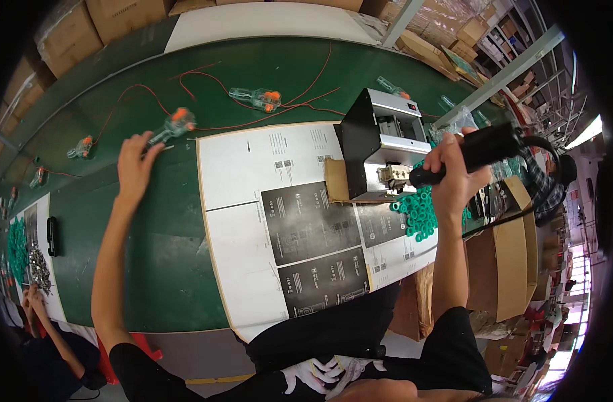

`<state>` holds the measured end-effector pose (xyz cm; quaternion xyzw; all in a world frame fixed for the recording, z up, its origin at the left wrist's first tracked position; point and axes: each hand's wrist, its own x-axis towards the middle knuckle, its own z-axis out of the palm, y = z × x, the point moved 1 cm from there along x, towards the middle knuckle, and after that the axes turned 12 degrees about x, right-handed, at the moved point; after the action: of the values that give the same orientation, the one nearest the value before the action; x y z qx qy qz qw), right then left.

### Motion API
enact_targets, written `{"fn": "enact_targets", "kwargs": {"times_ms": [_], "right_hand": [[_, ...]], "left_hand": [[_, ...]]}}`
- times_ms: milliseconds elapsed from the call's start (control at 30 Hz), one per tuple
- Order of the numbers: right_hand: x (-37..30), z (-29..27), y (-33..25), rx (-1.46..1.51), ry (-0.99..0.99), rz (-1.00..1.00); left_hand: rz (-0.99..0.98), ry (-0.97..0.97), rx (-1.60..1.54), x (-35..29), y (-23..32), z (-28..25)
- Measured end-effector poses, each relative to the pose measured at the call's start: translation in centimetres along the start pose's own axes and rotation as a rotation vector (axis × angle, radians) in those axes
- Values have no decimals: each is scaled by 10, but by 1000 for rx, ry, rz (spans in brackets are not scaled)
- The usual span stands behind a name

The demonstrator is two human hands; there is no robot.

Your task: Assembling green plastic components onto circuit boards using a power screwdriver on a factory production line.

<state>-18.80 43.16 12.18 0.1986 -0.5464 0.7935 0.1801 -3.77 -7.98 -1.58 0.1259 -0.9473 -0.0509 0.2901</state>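
Toward the left of the green tabletop [159, 268], just past the left edge of the printed sheet [229, 254], the left hand [133, 164] is at the lower end of a blurred clear part [174, 126] with an orange end; thumb and fingers stand narrowly apart, and I cannot tell whether they grip it. The right hand [456, 175] is wrapped round a black corded tool [484, 151], its nose pointing at the pale block [395, 175] on the machine [366, 134] — whether they touch cannot be told. The machine stands at the sheet's far right corner, with loose green rings [417, 214] heaped beside it. The work looks partway through: a second part [255, 98] lies among red wires [219, 127] nearer the tabletop's far edge, its orange end in place, and more orange-ended parts [83, 147] lie farther left. How finished each is shows too small to tell — the heaped rings, at least, look unused.
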Motion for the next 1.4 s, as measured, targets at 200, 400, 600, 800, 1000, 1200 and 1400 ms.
{"fn": "enact_targets", "kwargs": {"times_ms": [200,400,600,800,1000,1200,1400], "right_hand": [[-1,-1,-5,13,-57,250],[-52,3,-46,241,-210,167],[-73,21,-60,223,-338,145],[-76,2,-65,271,-308,163],[-82,1,-58,344,-343,294],[-95,21,-48,385,-369,380],[-112,19,-22,214,-463,383]], "left_hand": [[-12,41,182,39,-52,34],[375,-29,-281,90,86,112],[312,-327,-130,128,100,140],[338,-272,-296,85,127,80],[340,-211,-464,-72,225,-16],[406,-473,-654,-120,265,-40],[415,-516,-705,-127,259,-33]]}}
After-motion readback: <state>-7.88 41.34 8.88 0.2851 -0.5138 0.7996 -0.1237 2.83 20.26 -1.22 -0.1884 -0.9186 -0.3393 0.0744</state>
